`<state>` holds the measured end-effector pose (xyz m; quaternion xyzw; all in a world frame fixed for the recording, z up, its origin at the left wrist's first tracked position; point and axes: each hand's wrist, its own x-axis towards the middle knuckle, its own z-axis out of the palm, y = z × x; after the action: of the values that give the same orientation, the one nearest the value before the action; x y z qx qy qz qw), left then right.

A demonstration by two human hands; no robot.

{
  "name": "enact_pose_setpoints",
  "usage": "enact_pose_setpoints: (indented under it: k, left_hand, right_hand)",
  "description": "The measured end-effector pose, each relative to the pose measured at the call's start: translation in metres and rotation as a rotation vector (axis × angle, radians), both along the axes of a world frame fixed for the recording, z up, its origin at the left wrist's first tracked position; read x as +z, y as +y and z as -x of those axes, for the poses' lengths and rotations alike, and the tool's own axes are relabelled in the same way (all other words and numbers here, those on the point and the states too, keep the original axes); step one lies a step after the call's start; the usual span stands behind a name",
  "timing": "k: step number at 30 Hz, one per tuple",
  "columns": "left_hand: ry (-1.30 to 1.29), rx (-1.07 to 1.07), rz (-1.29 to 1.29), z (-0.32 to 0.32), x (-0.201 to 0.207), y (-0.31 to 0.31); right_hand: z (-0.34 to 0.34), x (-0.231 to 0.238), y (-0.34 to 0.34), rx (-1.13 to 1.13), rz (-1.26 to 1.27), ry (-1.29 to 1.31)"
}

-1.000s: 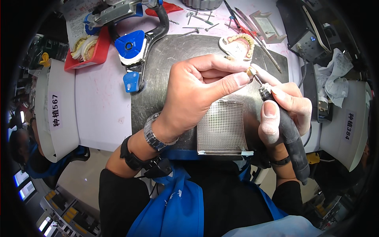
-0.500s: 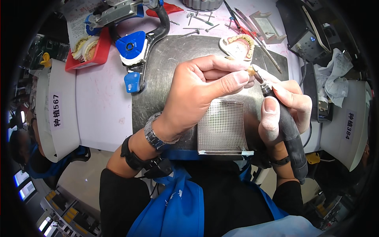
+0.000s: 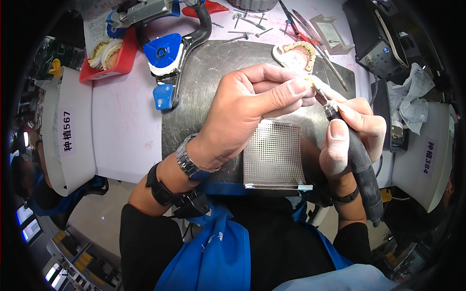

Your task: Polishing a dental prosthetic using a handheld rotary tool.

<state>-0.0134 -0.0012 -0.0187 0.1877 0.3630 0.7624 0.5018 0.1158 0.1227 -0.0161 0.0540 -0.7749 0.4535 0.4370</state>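
Between the thumb and fingers of my left hand [image 3: 252, 97] is pinched a small yellowish dental crown [image 3: 309, 83], mostly hidden by the fingertips. My right hand [image 3: 352, 131] is closed round a black dental handpiece [image 3: 363, 169] in a pen-like grip, its metal collar and thin bur pointing up and left. The bur's tip is at the crown; whether they touch I cannot make out. Just beyond both hands a dental model [image 3: 296, 57] with a row of teeth and pink gum lies on the grey metal plate [image 3: 204, 92]. White dust coats my right fingers.
Below my hands sits a perforated metal grid [image 3: 273, 155]. To the left stand a blue-and-black articulator [image 3: 165, 56] and a red tray [image 3: 109, 68] with casts. Several burs [image 3: 250, 22], tweezers [image 3: 315, 39] and a control box [image 3: 381, 43] lie farther back. Crumpled paper [image 3: 412, 97] is at right.
The handpiece and my right hand have shifted slightly right and down. My left fingers have turned a little, covering more of the crown. The bench appears marginally shifted in view.
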Motion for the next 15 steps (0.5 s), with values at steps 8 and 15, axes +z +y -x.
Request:
enact_pose_setpoints:
  k: [8, 15]
  left_hand:
    - [-0.05, -0.012, -0.009, -0.0019, -0.0017, 0.0008]
    - [-0.022, -0.029, -0.041, 0.0004, -0.0039, -0.0014]
  right_hand:
    - [-0.002, 0.0005, -0.0013, 0.019, -0.003, -0.014]
    - [-0.0006, -0.0012, -0.0044, 0.041, 0.032, -0.014]
